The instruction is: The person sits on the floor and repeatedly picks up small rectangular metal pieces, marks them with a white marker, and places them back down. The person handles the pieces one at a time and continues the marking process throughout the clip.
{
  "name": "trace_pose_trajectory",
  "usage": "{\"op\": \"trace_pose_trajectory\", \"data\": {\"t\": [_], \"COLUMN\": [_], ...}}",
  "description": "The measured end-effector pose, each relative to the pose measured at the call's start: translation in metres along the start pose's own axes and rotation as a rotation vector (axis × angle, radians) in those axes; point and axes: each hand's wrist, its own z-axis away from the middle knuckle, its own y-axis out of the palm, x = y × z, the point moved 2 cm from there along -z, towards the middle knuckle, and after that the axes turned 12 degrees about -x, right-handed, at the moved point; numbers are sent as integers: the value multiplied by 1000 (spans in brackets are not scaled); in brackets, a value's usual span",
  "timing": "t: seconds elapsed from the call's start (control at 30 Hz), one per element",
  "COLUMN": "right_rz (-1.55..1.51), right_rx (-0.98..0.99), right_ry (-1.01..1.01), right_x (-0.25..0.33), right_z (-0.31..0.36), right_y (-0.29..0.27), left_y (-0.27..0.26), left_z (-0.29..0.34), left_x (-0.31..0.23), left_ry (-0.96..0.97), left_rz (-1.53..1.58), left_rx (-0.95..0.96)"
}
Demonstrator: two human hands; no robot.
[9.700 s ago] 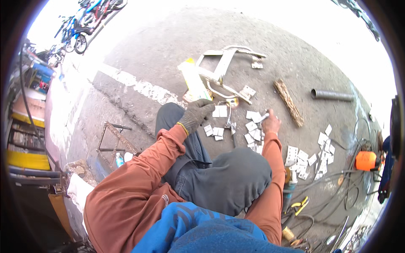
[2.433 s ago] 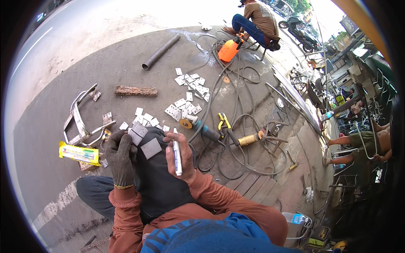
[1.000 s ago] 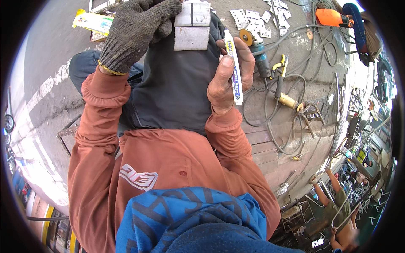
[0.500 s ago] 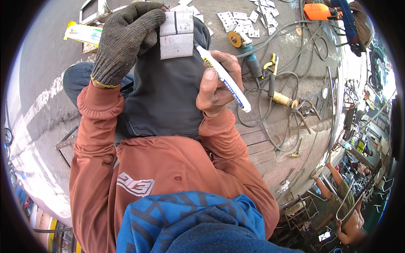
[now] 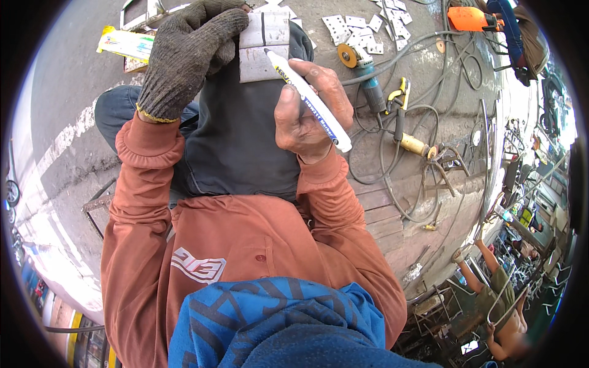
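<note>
A whitish-grey metal piece [image 5: 261, 69] rests over my dark-trousered leg [image 5: 245, 141]. An edge or seam crosses it, and a dark line runs down its far part. My left hand [image 5: 184, 64], in a dark knitted glove, is closed on the piece's left side; some of its fingertips are hidden. In my bare right hand [image 5: 310, 136] is a white marker [image 5: 318, 111], pinched between thumb and fingers. Its dark tip meets the piece near the crossing seam; whether it touches, I cannot tell.
Ahead on the ground lie several white plates with holes [image 5: 353, 30]. To the right are an angle grinder [image 5: 370, 86], a yellow power tool [image 5: 414, 145] and tangled cables [image 5: 392, 196]. A yellow-white packet [image 5: 126, 44] lies left. Another person [image 5: 506, 313] is at far right.
My right hand has shifted left and slightly up, taking the marker tip from the metal piece's right edge to its middle. The left hand keeps its hold.
</note>
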Motion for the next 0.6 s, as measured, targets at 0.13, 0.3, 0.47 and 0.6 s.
{"op": "trace_pose_trajectory", "data": {"t": [0.13,0.3,0.47,0.6], "right_rz": [-13,-17,-10,-6], "right_rx": [-15,-4,-65,-24], "right_ry": [1,-18,70,125], "right_x": [-1,-3,-2,1], "right_z": [1,-1,-2,-2], "right_y": [1,5,5,2], "left_y": [8,15,22,15], "left_z": [11,16,21,21], "left_x": [-17,-33,-37,-37], "left_ry": [-167,-150,-159,-143], "left_rz": [-1,15,53,53], "left_rx": [-53,-88,-121,-64]}}
